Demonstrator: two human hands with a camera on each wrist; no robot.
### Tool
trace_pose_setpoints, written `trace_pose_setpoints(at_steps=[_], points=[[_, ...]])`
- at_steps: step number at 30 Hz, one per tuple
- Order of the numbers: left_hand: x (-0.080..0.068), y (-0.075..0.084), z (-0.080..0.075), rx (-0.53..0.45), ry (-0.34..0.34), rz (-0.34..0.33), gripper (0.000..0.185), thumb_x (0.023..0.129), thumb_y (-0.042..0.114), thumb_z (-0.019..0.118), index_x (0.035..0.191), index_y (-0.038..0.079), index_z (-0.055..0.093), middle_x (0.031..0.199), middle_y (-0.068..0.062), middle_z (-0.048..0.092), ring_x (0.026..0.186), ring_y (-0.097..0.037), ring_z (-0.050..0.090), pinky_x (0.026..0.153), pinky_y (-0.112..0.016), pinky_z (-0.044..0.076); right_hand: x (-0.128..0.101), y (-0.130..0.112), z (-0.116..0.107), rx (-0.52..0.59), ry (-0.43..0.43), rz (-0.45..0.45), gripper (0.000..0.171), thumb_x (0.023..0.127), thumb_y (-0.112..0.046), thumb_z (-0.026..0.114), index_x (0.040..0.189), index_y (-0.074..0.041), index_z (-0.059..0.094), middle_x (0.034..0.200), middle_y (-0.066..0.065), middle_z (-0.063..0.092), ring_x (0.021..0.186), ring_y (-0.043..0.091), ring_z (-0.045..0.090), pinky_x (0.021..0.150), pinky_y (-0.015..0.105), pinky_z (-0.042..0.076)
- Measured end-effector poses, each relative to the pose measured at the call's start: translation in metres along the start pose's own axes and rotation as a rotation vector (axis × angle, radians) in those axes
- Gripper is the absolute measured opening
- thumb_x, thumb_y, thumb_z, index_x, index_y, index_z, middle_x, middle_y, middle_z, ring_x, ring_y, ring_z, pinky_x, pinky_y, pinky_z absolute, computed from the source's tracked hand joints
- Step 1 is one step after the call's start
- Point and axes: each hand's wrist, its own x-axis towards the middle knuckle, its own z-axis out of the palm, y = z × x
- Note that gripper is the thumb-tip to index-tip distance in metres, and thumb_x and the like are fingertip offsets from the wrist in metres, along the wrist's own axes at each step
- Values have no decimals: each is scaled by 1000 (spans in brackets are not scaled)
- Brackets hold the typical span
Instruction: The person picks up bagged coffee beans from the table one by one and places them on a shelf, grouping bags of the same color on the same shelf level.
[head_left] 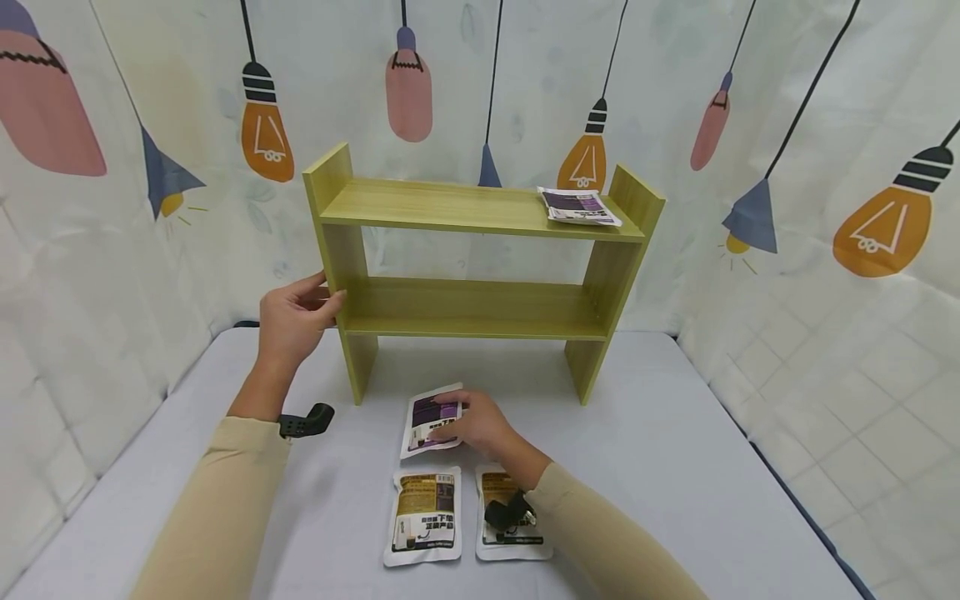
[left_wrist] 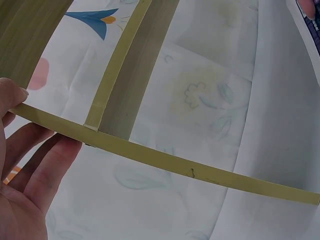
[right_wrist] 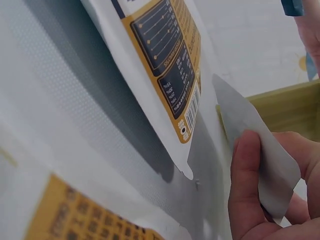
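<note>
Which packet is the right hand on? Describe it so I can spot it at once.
Start at the green two-tier shelf on the grey table. In front of its legs lie three flat packets; the right hand rests on the purple packet, nearest the shelf. The two packets behind it are yellow-brown.

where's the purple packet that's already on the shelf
In the head view it lies flat at the right end of the shelf's top board, the purple packet beside the right upright, above both hands.
</note>
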Motion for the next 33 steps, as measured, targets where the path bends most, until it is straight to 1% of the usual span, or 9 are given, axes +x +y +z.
trace_pose_setpoints(at_steps=[6, 11, 16, 24, 28, 33], points=[[0, 0, 1, 6, 8, 6, 49, 95, 28, 74, 142, 18, 63, 118, -27, 72, 75, 11, 66, 64, -13, 58, -2, 2, -4, 16, 11, -4, 57, 72, -8, 93, 125, -18, 74, 123, 14, 65, 100, 25, 64, 85, 35, 58], [0, -1, 2, 4, 13, 6, 49, 94, 29, 74, 141, 19, 64, 117, -26, 73, 75, 11, 67, 65, -14, 59, -5, 2, -8, 35, 12, -11, 57, 72, -8, 93, 125, -19, 74, 127, 14, 64, 103, 25, 63, 86, 35, 57], [1, -2, 1, -2, 8, 7, 49, 94, 29, 74, 141, 18, 63, 118, -27, 72, 76, 10, 67, 64, -14, 59, -7, 1, -11, 39, 29, -10, 59, 72, -10, 93, 126, -21, 74, 132, 13, 63, 105, 25, 62, 87, 35, 56], [0, -2, 1, 2, 6, 6, 49, 94, 28, 74, 141, 18, 63, 117, -27, 72, 75, 10, 67, 63, -14, 59, -12, 3, -17, 65, 31, -14, 60, 73, -10, 92, 129, -23, 72, 129, 13, 65, 103, 23, 65, 84, 31, 56], [0, -1, 1, 4, 8, 15, 49, 95, 29, 74, 141, 19, 63, 117, -27, 73, 76, 10, 67, 64, -14, 59, -14, 3, -20, 37, 43, -11, 60, 74, -15, 93, 130, -26, 72, 136, 12, 63, 108, 24, 63, 87, 33, 56], [0, 0, 2, 12, 15, 4, 50, 95, 32, 73, 142, 19, 63, 116, -25, 74, 75, 11, 67, 65, -14, 59, -17, 2, -22, 13, 50, -20, 60, 75, -17, 93, 130, -28, 72, 139, 13, 61, 111, 25, 62, 88, 35, 57]])
